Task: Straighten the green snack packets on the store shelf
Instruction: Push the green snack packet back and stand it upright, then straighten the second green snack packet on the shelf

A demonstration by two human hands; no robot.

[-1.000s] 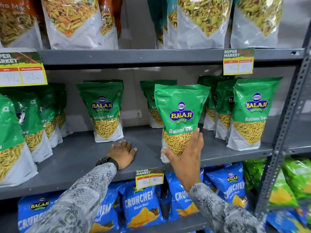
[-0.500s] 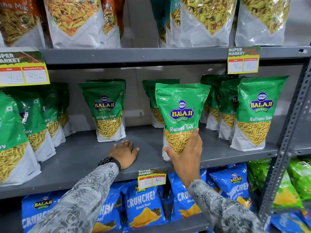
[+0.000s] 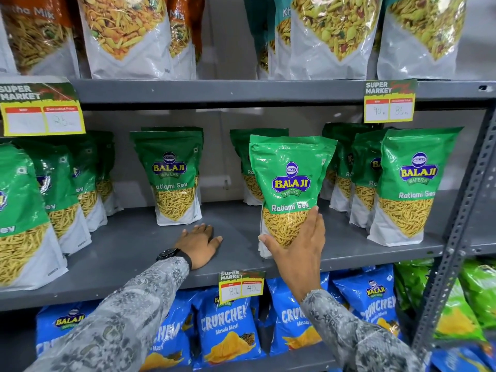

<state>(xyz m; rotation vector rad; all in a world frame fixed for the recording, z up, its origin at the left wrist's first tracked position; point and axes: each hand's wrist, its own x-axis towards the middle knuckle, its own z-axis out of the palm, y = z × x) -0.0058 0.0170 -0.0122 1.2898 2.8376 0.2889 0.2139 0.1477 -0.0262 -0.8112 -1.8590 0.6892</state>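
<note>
Several green Balaji Ratlami Sev packets stand on the grey middle shelf. My right hand grips the lower front of one green packet, which stands upright near the shelf's front edge, right of centre. My left hand lies flat, palm down, on bare shelf in front of another upright packet, holding nothing. More green packets stand in a row at the left and in a cluster at the right. One packet stands behind the held one.
A perforated metal upright borders the shelf at the right. Price tags hang on the shelf edges. Blue Crunchem bags fill the shelf below; large mix bags stand on the shelf above.
Both hands and the held packet stay nearly as they were; only the view has shifted slightly.
</note>
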